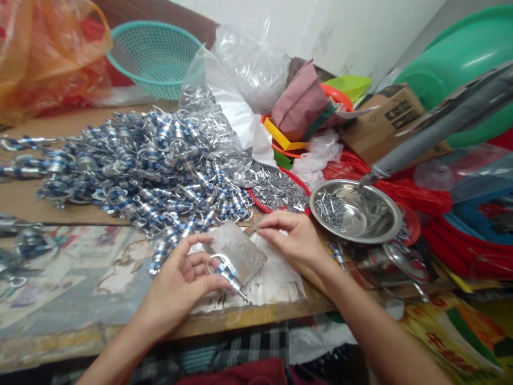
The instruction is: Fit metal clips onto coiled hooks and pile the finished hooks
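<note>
My left hand [188, 270] grips a small blue-and-silver metal fitting [229, 271] between thumb and curled fingers. A white curved hook stands at the fitting's upper end, and a thin metal rod points down to the right. Behind it a flat grey metal block [244, 248] lies on worn paper at the table's front edge, with my left index fingertip by its upper left corner. Over the block's upper right corner, my right hand [294, 235] is closed in a pinch; a small grey metal piece [251, 230] shows at the fingertips, its shape too small to tell.
A large pile of similar fittings [132, 160] covers the table's left and middle. A red tray [306, 192] of flat metal pieces and a steel bowl [385, 227] with pins stand at right. Above the bowl slants a grey bar [441, 125]. A turquoise basket [156, 53] sits behind.
</note>
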The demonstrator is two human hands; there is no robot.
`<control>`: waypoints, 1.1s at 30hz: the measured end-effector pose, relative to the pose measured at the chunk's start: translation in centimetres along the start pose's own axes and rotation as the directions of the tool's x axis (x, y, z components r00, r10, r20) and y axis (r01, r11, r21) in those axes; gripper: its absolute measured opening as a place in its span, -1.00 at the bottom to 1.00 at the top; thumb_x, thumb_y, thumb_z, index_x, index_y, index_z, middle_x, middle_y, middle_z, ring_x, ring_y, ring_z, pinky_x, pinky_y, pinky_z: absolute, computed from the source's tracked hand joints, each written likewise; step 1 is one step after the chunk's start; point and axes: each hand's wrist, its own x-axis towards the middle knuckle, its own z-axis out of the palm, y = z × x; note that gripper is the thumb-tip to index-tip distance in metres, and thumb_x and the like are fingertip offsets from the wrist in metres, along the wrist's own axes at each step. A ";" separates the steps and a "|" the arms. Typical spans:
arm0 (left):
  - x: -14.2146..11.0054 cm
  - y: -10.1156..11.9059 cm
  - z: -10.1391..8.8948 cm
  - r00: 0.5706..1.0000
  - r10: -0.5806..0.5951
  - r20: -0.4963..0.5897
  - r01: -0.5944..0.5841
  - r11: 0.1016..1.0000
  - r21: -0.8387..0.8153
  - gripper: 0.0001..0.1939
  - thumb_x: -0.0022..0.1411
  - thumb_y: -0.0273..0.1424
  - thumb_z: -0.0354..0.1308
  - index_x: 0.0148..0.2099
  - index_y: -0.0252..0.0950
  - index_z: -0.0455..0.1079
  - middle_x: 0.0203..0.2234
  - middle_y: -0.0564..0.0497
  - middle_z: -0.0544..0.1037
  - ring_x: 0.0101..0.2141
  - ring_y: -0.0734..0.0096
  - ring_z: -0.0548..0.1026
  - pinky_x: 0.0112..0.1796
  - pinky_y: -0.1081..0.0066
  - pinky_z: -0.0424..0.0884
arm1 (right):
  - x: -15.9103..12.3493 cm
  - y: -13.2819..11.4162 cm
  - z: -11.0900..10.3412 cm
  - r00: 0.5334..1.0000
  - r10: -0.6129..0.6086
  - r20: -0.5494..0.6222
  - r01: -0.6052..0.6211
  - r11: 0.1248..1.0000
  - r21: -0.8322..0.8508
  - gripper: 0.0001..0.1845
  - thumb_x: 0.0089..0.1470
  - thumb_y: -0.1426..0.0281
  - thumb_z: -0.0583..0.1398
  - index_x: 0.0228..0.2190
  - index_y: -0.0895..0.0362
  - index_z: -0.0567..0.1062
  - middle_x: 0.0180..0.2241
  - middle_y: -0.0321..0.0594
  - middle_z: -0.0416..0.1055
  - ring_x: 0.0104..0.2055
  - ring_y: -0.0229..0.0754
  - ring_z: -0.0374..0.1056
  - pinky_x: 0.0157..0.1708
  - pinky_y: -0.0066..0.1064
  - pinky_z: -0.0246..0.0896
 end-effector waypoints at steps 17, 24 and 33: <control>0.1 -0.3 0.1 0.999 0.040 -0.026 -0.040 0.999 -0.015 -0.37 -0.23 -0.54 0.35 -0.11 -0.23 0.14 -0.54 0.19 0.51 -0.51 0.52 0.48 -0.44 0.50 0.45 | -2.2 -4.5 0.8 0.945 -0.159 0.285 0.116 0.980 0.162 -0.85 0.00 0.58 0.17 -0.44 0.19 0.55 -0.51 -0.26 0.47 -0.46 -0.31 0.32 -0.42 -0.53 0.18; 0.0 -0.5 0.0 0.999 0.049 -0.011 -0.049 0.999 -0.022 -0.37 -0.20 -0.53 0.35 -0.09 -0.24 0.12 -0.55 0.19 0.51 -0.50 0.52 0.48 -0.42 0.49 0.46 | -0.9 -4.0 1.3 0.899 -0.260 0.353 0.223 0.964 0.144 -0.86 0.03 0.51 0.20 -0.36 0.14 0.58 -0.51 -0.29 0.44 -0.45 -0.32 0.30 -0.37 -0.51 0.14; 0.1 -0.4 -0.1 0.999 0.046 -0.020 -0.047 0.999 -0.028 -0.35 -0.22 -0.54 0.35 -0.08 -0.24 0.13 -0.56 0.19 0.50 -0.51 0.51 0.48 -0.44 0.50 0.45 | -2.2 -4.1 3.2 0.973 -0.196 0.120 0.175 0.970 0.168 -0.78 0.07 0.46 0.15 -0.22 0.13 0.53 -0.43 -0.24 0.39 -0.37 -0.26 0.31 -0.39 -0.46 0.20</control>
